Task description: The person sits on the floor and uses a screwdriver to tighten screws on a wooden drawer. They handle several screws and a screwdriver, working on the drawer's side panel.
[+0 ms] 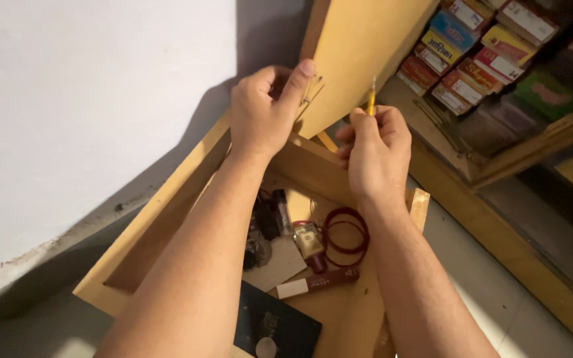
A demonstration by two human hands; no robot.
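right hand (374, 149) gripping screwdriver (371, 101), beside panel (359, 46)

Both bare forearms reach forward, the left hand (263, 113) pinching with thumb raised, the right hand (374, 149) fisted.

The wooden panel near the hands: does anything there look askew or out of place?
Yes. The wooden panel leans tilted, not square with the frame. The left hand pinches its edge; the right hand holds a yellow tool beside it. Small items lie loose below, including red rings.

Left hand (260, 116) on wooden panel (359, 46), right hand (374, 149) around yellow screwdriver (371, 101)
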